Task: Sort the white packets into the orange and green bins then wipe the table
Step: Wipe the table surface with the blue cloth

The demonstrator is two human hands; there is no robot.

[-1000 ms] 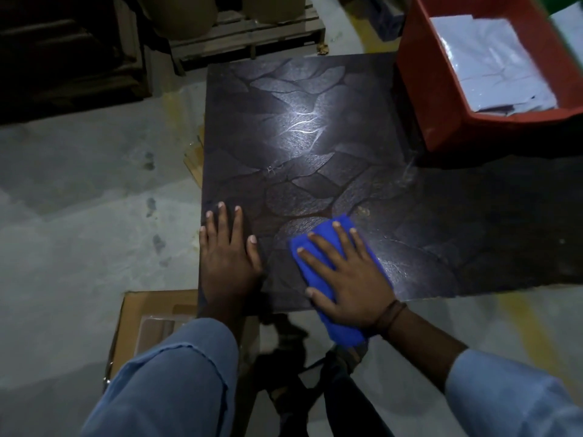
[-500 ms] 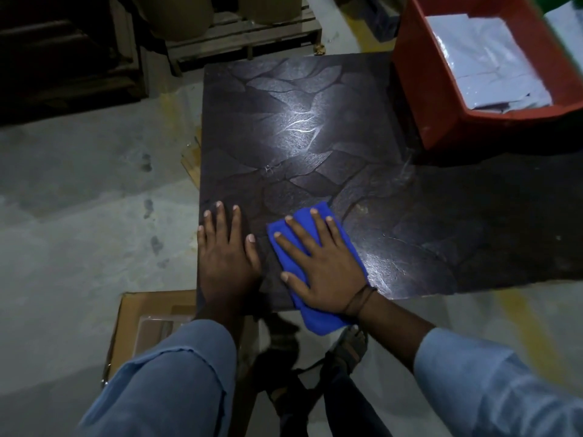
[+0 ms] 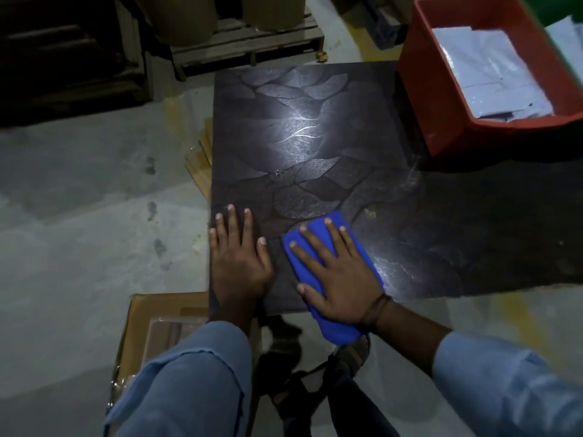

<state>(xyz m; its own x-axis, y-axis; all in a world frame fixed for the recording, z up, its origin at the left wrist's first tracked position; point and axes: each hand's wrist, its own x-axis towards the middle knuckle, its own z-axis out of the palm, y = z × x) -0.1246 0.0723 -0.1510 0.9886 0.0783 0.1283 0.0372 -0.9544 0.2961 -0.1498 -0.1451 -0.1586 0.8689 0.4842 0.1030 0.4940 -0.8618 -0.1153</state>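
My right hand point(image 3: 336, 272) lies flat, fingers spread, on a blue cloth point(image 3: 339, 329) at the near edge of the dark patterned table point(image 3: 299, 127). The cloth's near end hangs over the table edge. My left hand point(image 3: 238, 260) rests palm down on the table's near left corner, a little left of the cloth, holding nothing. The orange bin point(image 3: 435, 89) stands on the table's far right with several white packets point(image 3: 492, 74) stacked inside. Only a sliver of the green bin point(image 3: 564, 7) shows at the top right corner, with white packets point(image 3: 568, 42) in it.
An open cardboard box point(image 3: 151, 320) sits on the floor below the table's near left corner. A wooden pallet point(image 3: 252, 42) carrying brown drums stands beyond the table. Flat wooden boards point(image 3: 200, 162) lie by the table's left side. My feet point(image 3: 315, 373) are under the near edge.
My right hand slid the blue cloth left along the near edge toward my left hand, then slightly back right. My left hand stayed put.
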